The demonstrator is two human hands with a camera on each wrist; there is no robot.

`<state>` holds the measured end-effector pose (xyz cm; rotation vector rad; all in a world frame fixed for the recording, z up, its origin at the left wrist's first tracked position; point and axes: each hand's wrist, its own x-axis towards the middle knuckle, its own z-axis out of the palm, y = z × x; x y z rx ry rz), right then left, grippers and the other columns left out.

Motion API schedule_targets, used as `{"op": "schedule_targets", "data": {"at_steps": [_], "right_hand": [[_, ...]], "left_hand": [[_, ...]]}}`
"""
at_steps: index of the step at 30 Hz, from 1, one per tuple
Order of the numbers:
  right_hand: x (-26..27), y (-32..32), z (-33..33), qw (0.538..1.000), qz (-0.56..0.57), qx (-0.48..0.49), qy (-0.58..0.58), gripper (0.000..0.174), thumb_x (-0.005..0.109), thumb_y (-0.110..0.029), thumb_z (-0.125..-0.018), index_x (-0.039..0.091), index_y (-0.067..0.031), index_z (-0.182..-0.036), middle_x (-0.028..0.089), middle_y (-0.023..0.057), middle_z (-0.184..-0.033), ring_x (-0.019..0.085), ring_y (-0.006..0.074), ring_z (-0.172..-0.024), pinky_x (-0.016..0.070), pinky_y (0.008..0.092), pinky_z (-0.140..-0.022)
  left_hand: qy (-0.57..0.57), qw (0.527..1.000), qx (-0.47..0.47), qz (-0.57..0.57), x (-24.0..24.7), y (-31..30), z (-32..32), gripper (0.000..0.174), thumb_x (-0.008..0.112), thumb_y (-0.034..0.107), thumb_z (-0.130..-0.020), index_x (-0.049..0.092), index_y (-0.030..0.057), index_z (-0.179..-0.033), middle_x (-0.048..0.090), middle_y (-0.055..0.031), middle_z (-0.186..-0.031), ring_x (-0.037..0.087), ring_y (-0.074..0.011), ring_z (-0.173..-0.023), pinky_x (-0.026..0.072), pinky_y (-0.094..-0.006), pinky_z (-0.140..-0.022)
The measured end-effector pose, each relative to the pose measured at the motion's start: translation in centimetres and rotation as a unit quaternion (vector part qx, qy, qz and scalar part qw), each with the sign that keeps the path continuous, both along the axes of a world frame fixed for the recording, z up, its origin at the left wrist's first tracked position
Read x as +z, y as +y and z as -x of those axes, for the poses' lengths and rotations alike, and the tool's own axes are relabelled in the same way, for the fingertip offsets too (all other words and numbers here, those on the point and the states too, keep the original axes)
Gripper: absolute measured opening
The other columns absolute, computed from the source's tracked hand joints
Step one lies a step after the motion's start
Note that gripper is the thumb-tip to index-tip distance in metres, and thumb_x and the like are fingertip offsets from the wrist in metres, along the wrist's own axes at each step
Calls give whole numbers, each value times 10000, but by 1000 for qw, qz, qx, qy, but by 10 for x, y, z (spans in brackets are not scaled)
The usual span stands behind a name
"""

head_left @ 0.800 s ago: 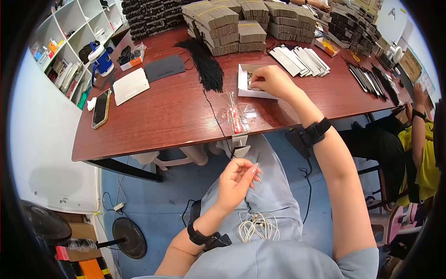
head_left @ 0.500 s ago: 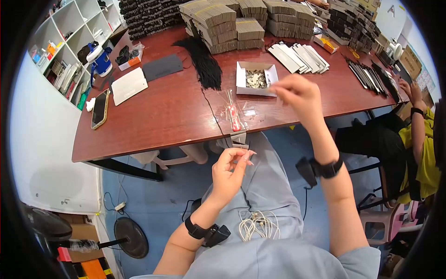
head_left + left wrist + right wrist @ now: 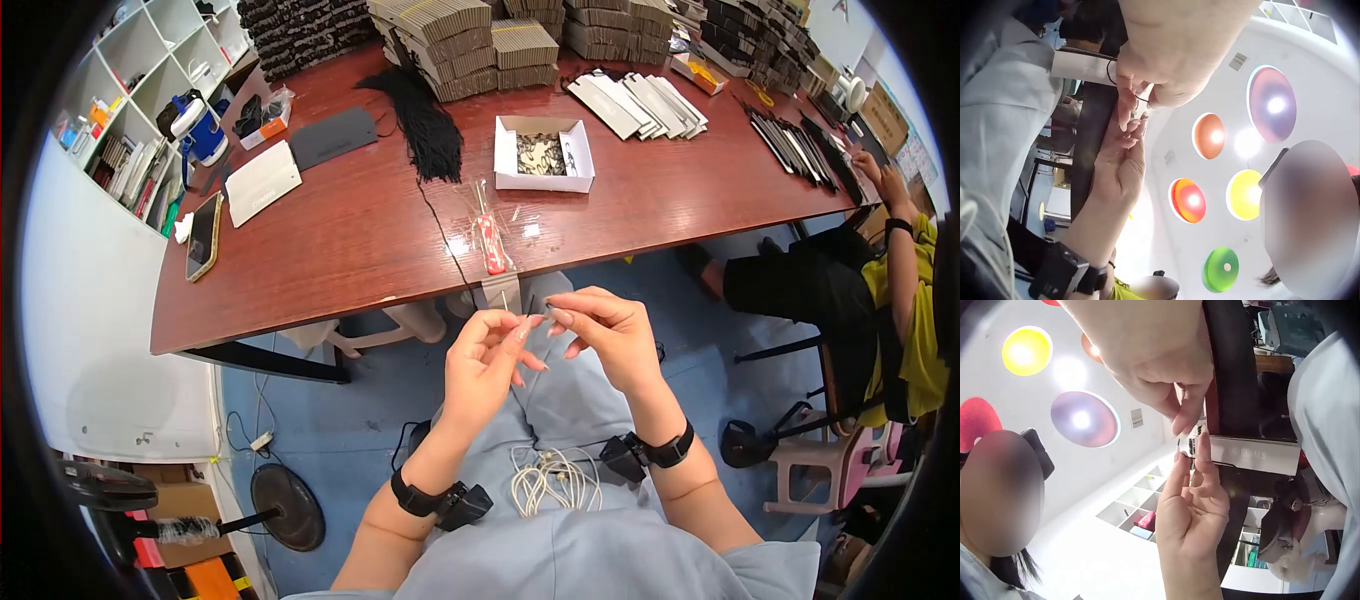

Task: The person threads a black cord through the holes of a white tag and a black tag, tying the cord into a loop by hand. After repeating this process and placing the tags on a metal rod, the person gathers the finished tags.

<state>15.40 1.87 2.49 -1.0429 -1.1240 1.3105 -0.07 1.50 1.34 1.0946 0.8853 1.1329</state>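
Over the lap, just in front of the table edge, both hands meet at the fingertips. My left hand [image 3: 482, 370] pinches a thin black cord [image 3: 1225, 464] between thumb and forefinger; in the left wrist view it makes a small loop. My right hand [image 3: 618, 340] comes in from the right, thumb and forefinger pinching a small dark piece [image 3: 1178, 443] close to the cord; its kind is too small to tell. Behind them a pale tag-like strip [image 3: 502, 290] with lettering stands at the table edge. A white box [image 3: 543, 182] of small dark and brassy pieces sits farther back.
A red-handled tool [image 3: 491, 245] lies on clear film near the edge. Behind it are a bundle of black cords [image 3: 430, 130], white cards [image 3: 640, 105] and stacked grey card bundles [image 3: 445, 45]. A phone [image 3: 203, 238] lies at left. Another person [image 3: 905, 290] sits at right.
My right hand has left the white box and moved down and toward me with a small piece, meeting the left hand's fingertips. The left hand stays over the lap, slightly higher than at first.
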Motion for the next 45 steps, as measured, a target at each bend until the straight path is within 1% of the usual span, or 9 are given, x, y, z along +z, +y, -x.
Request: {"op": "schedule_targets", "data": {"at_steps": [7, 21, 25, 27, 29, 33, 35, 38, 45], "right_hand": [[-8, 1, 3, 1000, -14, -14, 20, 241, 537, -23, -771, 539, -17, -1012, 586, 67, -844, 572, 116, -755, 490, 204, -531], [-17, 13, -13, 987, -76, -112, -89, 174, 567, -24, -743, 586, -29, -916, 594, 39, -805, 561, 83, -711, 466, 198, -543], [30, 64, -23, 879, -298, -198, -313, 179, 581, -40, -711, 584, -10, -887, 588, 113, -830, 582, 173, -699, 457, 248, -578], [44, 99, -24, 867, -304, -154, -364, 205, 588, -78, -694, 580, -14, -888, 580, 132, -865, 570, 246, -752, 454, 296, -658], [34, 141, -28, 813, -305, -105, -485, 260, 607, -122, -667, 578, -24, -906, 572, 144, -890, 548, 267, -831, 433, 342, -729], [30, 175, -18, 762, -284, 1, -582, 315, 626, -124, -640, 570, -50, -941, 565, 136, -924, 518, 292, -894, 398, 333, -801], [31, 181, -16, 760, -294, -1, -580, 264, 634, -123, -629, 594, -48, -879, 587, 127, -842, 544, 263, -820, 419, 317, -746], [40, 181, -15, 811, -171, 105, -550, 175, 633, -113, -630, 610, -36, -785, 598, 114, -734, 557, 223, -735, 430, 300, -668], [46, 166, -26, 823, -263, -43, -502, 142, 633, -105, -646, 618, -5, -745, 583, 85, -645, 544, 163, -604, 421, 265, -585]], "left_hand": [[36, 998, 10, -51, -3, -5, -2, 57, 481, 48, -814, 474, 17, -861, 549, -138, -978, 574, -129, -595, 405, -178, -413], [85, 994, 2, -71, -14, 16, 24, 43, 511, 41, -797, 506, 17, -832, 510, -111, -1012, 560, -102, -716, 401, -152, -466], [88, 990, -11, -106, -13, 14, 20, 36, 511, 19, -787, 510, -2, -817, 473, -131, -1042, 565, -114, -707, 405, -155, -465], [87, 990, -8, -112, -12, 12, 17, 33, 511, 11, -784, 512, -6, -812, 463, -132, -1049, 565, -117, -713, 406, -156, -467], [87, 989, -1, -121, -10, 14, 16, 29, 511, 4, -780, 514, -9, -806, 454, -133, -1057, 565, -121, -719, 407, -156, -469], [79, 990, 1, -119, -9, 16, 16, 31, 517, 0, -775, 520, -6, -805, 451, -129, -1055, 549, -106, -722, 404, -154, -478], [91, 988, 1, -127, -9, 15, 16, 34, 517, -1, -774, 521, 0, -807, 456, -118, -1045, 536, -91, -712, 398, -155, -479], [88, 988, 7, -126, -10, 15, 15, 40, 520, -2, -771, 528, 9, -809, 463, -104, -1033, 527, -81, -711, 393, -156, -484], [90, 988, 15, -128, -10, 14, 14, 50, 528, -2, -767, 532, 17, -813, 460, -92, -1031, 520, -74, -708, 391, -156, -490]]}}
